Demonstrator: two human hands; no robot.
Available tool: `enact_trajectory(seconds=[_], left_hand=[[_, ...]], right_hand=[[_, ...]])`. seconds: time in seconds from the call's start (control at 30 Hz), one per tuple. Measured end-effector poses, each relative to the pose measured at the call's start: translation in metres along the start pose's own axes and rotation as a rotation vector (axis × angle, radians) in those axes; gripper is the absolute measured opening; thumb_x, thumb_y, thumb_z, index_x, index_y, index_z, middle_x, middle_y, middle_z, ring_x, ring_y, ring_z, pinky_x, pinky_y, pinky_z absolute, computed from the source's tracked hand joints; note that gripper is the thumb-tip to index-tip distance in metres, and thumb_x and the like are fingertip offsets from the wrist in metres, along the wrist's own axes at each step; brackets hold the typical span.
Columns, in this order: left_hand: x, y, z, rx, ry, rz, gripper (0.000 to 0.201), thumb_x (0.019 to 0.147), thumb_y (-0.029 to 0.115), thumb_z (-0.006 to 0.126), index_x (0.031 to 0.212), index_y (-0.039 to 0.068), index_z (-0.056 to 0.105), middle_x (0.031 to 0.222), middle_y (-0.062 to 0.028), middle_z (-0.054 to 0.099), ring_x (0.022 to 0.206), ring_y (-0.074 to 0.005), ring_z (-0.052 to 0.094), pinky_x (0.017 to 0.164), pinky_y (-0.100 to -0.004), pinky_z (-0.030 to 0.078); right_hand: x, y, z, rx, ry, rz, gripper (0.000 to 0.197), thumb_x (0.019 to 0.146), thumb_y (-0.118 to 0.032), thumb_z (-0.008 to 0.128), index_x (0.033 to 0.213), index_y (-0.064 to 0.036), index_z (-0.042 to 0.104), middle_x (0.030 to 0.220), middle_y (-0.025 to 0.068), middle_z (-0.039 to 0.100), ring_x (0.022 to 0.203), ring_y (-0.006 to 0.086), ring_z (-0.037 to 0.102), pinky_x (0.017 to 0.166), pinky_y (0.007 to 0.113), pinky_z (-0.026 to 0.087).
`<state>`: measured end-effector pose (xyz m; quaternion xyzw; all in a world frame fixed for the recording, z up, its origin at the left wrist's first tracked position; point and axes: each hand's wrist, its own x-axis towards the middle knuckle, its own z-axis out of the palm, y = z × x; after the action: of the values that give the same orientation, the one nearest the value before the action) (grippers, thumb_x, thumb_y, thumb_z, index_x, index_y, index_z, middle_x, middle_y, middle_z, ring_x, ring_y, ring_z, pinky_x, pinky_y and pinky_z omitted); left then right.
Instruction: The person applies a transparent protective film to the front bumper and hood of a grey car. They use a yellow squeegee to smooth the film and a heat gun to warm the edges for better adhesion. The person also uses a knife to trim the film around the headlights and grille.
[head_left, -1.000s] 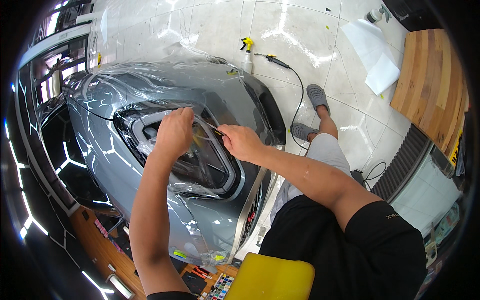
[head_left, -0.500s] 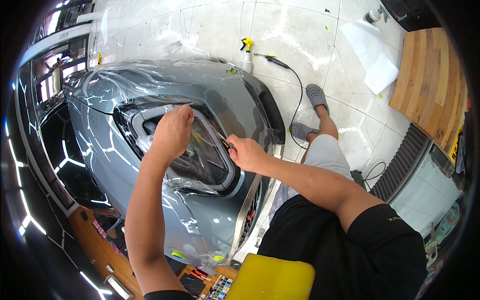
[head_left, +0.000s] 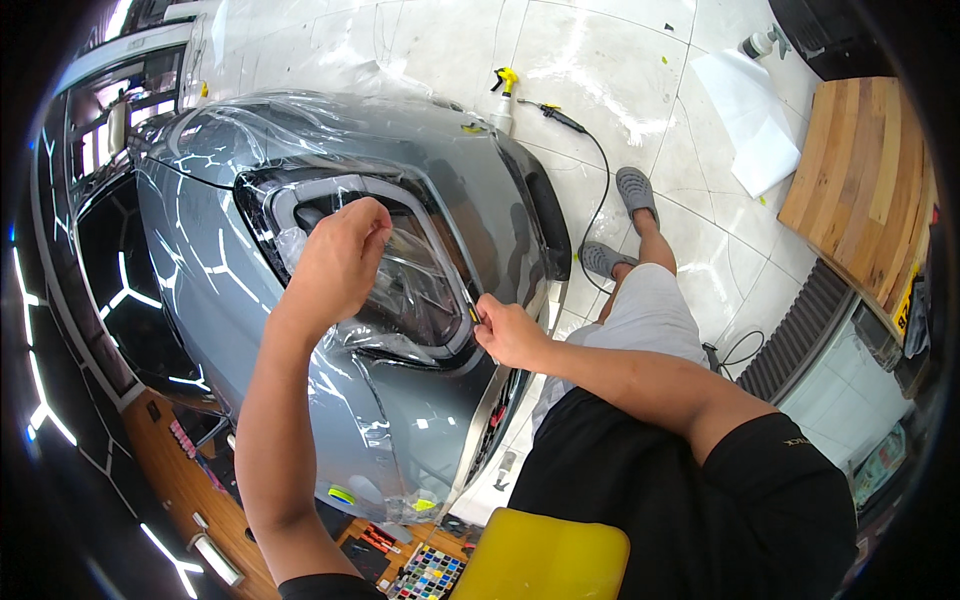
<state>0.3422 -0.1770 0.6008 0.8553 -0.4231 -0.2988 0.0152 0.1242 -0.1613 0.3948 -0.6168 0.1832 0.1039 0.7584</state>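
Note:
My left hand (head_left: 346, 262) is closed in a pinch on loose, wrinkled clear film (head_left: 412, 258) above the lamp opening (head_left: 456, 262) of a grey car (head_left: 484, 185). My right hand (head_left: 512, 334) is closed round a slim cutter knife (head_left: 472, 308) with a touch of yellow on it. Its thin tip points up along the right rim of the opening, close to the lower corner. The fingers cover most of the knife. More clear film lies over the body panels around the opening.
On the tiled floor beyond the car stand a spray bottle (head_left: 504, 98) and a black-hosed tool (head_left: 556, 117). A person's foot in a grey clog (head_left: 636, 190) is close by. White sheets (head_left: 745, 120) and a wooden bench (head_left: 850, 170) are at right; a yellow pad (head_left: 540, 560) is below.
My right hand has moved down and slightly right with the knife along the opening's rim. My left hand keeps its pinch on the film, shifted only slightly. The view has tilted a little.

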Motion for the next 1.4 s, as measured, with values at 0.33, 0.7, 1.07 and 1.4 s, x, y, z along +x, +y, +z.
enact_trajectory(seconds=[0.33, 0.7, 1.07, 1.4], left_hand=[[-0.017, 0.009, -0.02, -0.044, -0.041, -0.06, 0.009, 0.087, 0.006, 0.057, 0.093, -0.001, 0.055, 0.088, -0.0191, 0.063, 0.088, -0.0367, 0.062, 0.076, -0.0398, 0.048], [-0.032, 0.019, -0.029, 0.02, -0.014, 0.013, 0.008, 0.088, 0.006, 0.057, 0.092, 0.0, 0.055, 0.088, -0.0159, 0.064, 0.088, -0.0335, 0.063, 0.079, -0.038, 0.047], [-0.069, -0.01, -0.038, 0.326, 0.133, -0.088, 0.084, 0.071, 0.034, 0.08, 0.139, 0.005, 0.04, 0.136, -0.018, 0.046, 0.126, -0.0382, 0.043, 0.105, -0.044, 0.036], [-0.114, -0.031, 0.008, 0.304, 0.271, -0.491, 0.067, 0.072, 0.041, 0.078, 0.119, 0.0, 0.055, 0.11, -0.017, 0.06, 0.102, -0.0343, 0.057, 0.088, -0.0434, 0.045]], right_hand=[[-0.032, 0.007, 0.025, 0.031, -0.046, 0.063, 0.016, 0.085, -0.004, 0.06, 0.089, -0.0002, 0.045, 0.066, 0.0137, 0.065, 0.062, 0.0246, 0.068, 0.057, 0.037, 0.051], [-0.047, 0.014, 0.047, 0.282, -0.179, 0.281, 0.017, 0.089, -0.005, 0.059, 0.089, -0.0005, 0.043, 0.077, 0.0118, 0.064, 0.068, 0.0185, 0.068, 0.052, 0.031, 0.054], [-0.061, -0.001, 0.01, 0.522, -0.016, 0.213, 0.013, 0.091, -0.004, 0.058, 0.096, 0.0006, 0.047, 0.08, 0.0124, 0.065, 0.075, 0.0188, 0.07, 0.062, 0.031, 0.053], [-0.066, 0.005, -0.037, 0.179, 0.073, -0.044, 0.015, 0.09, -0.009, 0.059, 0.098, 0.0007, 0.051, 0.079, 0.0141, 0.064, 0.07, 0.0217, 0.067, 0.064, 0.033, 0.051]])
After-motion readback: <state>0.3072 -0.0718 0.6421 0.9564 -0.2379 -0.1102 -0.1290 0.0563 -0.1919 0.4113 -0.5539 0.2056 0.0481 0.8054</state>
